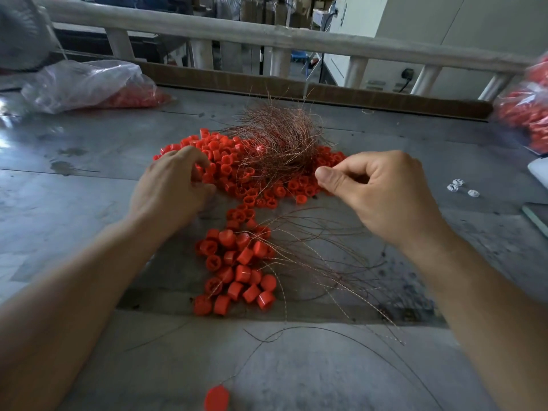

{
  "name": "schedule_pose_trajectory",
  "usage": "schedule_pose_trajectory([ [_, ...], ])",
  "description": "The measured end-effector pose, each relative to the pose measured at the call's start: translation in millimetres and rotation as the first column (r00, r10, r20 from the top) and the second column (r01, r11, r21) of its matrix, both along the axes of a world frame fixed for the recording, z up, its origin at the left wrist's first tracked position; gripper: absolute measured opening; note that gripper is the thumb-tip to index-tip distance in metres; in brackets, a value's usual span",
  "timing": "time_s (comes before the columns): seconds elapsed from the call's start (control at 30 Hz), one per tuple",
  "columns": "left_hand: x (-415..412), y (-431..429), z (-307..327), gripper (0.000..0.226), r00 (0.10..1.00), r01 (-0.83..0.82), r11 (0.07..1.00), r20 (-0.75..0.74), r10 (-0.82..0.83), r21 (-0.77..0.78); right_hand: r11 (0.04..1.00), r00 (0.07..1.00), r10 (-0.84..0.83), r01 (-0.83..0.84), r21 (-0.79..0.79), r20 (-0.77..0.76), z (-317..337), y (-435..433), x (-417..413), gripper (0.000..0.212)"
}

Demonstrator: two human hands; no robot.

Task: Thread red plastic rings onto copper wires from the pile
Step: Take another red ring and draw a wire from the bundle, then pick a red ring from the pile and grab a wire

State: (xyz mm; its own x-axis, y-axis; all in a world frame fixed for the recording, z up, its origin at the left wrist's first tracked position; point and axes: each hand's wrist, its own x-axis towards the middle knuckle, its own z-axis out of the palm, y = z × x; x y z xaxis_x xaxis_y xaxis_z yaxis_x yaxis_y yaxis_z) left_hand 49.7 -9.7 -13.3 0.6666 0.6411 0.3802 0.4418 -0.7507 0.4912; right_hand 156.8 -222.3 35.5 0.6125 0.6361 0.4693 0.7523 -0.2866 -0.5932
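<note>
Near centre of the frame, reaches with the left hand into the pile of red plastic rings, fingers curled over its edge; cannot tell whether holding one. Pinches with the right hand, thumb against forefinger, apparently on a strand from the copper wires tangled atop the pile. Shows, lower centre, a small batch of threaded rings, wire tails trailing right. Looks early: leaves far more loose than threaded.

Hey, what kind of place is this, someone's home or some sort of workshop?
Probably a factory or assembly workshop: a worn grey metal workbench holds a pile of small red plastic rings and a tangled bundle of thin copper wires, with a clear plastic bag of more red parts nearby.
</note>
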Motion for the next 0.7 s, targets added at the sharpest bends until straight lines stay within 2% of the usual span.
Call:
schedule_pose_trajectory([
  [0.13,0.7,2.1,-1.2,0.024,1.0,0.004,0.999,-0.001,-0.004,0.038,0.997,0.999,-0.046,0.047,0.059,-0.011,0.8,-0.8,6.4,0.021],
  [0.3,0.4,2.5,0.0,0.019,1.0,-0.001,1.0,-0.015,0.001,0.031,0.996,0.998,-0.066,0.067,0.053,-0.021,-2.9,0.5,11.2,0.02],
  [0.43,-3.9,-5.4,8.2,0.022,0.994,0.011,0.998,0.107,-0.004,-0.067,0.997,0.997,-0.072,0.074,0.035,-0.033,-6.8,1.0,14.8,0.019],
  [0.5,-9.2,-14.9,15.4,0.013,0.972,0.084,0.986,0.23,-0.048,-0.145,0.997,0.997,-0.072,0.073,0.022,-0.041,-8.1,0.9,15.8,0.019],
  [0.57,-15.6,-27.7,22.9,0.018,0.932,0.218,0.957,0.332,-0.145,-0.193,0.998,0.997,-0.069,0.07,0.007,-0.044,-8.8,1.2,16.6,0.02],
  [0.63,-18.5,-38.7,26.7,0.02,0.903,0.334,0.926,0.34,-0.262,-0.174,0.998,0.997,-0.069,0.068,-0.01,-0.037,-9.0,1.9,16.4,0.022],
  [0.7,-16.8,-46.4,26.0,0.018,0.899,0.384,0.913,0.285,-0.334,-0.14,0.997,0.997,-0.069,0.068,-0.026,-0.024,-9.4,2.8,16.2,0.024],
])
